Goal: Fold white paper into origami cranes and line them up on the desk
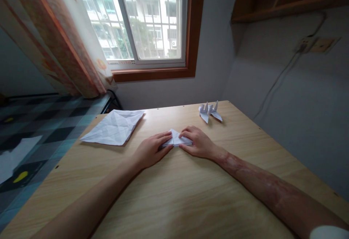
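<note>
A small piece of folded white paper (176, 139) lies on the wooden table (163, 195), a pointed flap at its far side. My left hand (153, 147) grips its left end, fingers on top and thumb along the near edge. At the right end, my right hand (198, 141) holds it the same way, fingers bent over the top and thumb at the near edge. My fingers hide both ends of the paper. Beyond my right hand stand two folded white paper cranes (211, 112), side by side near the far edge.
Creased white paper sheets (114, 127) lie at the table's far left. Left of the table, a checked bedspread (49, 115) carries another white sheet (19, 157). A window (152, 20) and a curtain (62, 39) are behind. A cable (275, 82) hangs along the right wall.
</note>
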### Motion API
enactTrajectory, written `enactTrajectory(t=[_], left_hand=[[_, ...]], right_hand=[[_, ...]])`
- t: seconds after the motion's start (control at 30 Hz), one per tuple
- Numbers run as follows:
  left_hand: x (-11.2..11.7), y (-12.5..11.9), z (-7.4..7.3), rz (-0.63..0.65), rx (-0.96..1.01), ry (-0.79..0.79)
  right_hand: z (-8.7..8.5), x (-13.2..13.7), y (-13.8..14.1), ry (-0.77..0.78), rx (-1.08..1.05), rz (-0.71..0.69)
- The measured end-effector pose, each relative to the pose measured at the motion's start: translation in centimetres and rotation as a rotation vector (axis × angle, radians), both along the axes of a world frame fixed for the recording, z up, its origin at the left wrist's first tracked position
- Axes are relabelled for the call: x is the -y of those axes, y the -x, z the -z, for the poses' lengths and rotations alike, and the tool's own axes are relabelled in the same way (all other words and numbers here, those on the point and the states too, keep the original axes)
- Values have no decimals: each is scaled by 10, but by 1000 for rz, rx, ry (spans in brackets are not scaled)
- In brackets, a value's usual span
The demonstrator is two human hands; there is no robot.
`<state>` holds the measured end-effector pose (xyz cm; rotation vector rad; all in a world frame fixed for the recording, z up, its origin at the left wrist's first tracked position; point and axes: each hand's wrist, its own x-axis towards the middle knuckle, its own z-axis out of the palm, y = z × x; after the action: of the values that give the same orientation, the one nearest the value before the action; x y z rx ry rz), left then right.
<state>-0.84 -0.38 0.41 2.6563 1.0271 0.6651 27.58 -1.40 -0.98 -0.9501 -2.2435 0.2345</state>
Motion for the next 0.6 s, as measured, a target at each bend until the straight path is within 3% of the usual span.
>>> enactTrajectory(t=[0.6], left_hand=[[2,-2,0,-47,-9,-106]], right_hand=[[-3,4,3,-56,72,5]])
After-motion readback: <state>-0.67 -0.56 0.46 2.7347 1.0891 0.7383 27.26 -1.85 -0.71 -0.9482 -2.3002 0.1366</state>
